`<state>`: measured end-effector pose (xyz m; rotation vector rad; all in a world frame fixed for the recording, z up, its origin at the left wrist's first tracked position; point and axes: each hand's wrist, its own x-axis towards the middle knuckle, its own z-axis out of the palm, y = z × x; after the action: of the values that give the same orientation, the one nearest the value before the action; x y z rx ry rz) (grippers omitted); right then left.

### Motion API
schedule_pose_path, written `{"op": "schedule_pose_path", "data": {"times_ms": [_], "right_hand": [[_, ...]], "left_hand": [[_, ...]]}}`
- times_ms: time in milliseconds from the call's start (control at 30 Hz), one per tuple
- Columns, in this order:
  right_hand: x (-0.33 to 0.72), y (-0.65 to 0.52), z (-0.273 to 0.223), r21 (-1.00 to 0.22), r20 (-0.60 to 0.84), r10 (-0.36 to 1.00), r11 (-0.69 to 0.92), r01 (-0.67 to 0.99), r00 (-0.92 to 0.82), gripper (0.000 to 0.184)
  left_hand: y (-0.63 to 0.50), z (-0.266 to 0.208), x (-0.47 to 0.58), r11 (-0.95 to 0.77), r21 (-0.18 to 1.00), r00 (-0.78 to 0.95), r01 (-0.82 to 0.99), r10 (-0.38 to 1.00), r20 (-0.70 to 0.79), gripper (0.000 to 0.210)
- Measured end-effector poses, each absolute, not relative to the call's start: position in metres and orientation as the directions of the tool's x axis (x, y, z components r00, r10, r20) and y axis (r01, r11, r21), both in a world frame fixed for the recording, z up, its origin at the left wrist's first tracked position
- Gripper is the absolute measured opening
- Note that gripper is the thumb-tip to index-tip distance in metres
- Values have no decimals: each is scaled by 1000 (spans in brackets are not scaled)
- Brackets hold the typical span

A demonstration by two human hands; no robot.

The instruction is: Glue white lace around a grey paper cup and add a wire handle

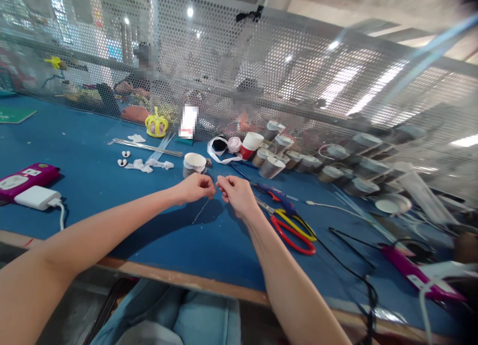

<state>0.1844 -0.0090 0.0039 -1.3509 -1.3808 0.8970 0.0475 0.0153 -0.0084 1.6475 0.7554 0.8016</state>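
Observation:
Above the blue tabletop, my left hand (196, 187) and my right hand (236, 191) meet with fingertips close together, each in a pinch. A thin, light strand (200, 212), like wire or thread, runs from the left fingertips down toward the table. At the right fingertips there is a tiny bit of the same fine material, mostly hidden by the fingers. Just behind my left hand stands a paper cup (194, 163) with a grey lower part. To the right of my right hand lie scissors (293, 230) with red and yellow handles.
A blue-handled tool (278, 195) lies by the scissors. Behind are a yellow crown-shaped piece (156, 123), metal rods (147, 147), white ribbon (224, 158) and several cups (272, 167). Purple power strips (28, 180) flank the work area, with cables at right. A perforated screen (209, 61) rises behind.

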Motion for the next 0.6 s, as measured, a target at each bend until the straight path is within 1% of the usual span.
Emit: {"op": "schedule_pose_path", "data": {"times_ms": [100, 167, 267, 367, 433, 600], "right_hand": [[184, -8, 4, -962, 137, 987, 112, 251, 82, 35], [185, -8, 6, -967, 137, 988, 118, 224, 72, 37], [187, -8, 10, -989, 107, 994, 106, 106, 4, 40], [189, -9, 12, -998, 64, 992, 63, -5, -113, 36], [189, -9, 12, -999, 53, 988, 50, -20, -148, 33], [189, -9, 10, -998, 57, 989, 56, -12, -134, 31]], "left_hand": [[16, -6, 47, -192, 979, 567, 63, 814, 123, 9], [17, -3, 46, -154, 987, 575, 54, 812, 96, 11], [18, 1, 42, -38, 999, 610, 8, 792, 25, 16], [19, 2, 40, 68, 996, 665, -56, 747, -14, 22], [18, 2, 39, 101, 992, 692, -82, 722, -16, 24], [15, 4, 40, 133, 985, 707, -107, 707, -19, 27]]}}
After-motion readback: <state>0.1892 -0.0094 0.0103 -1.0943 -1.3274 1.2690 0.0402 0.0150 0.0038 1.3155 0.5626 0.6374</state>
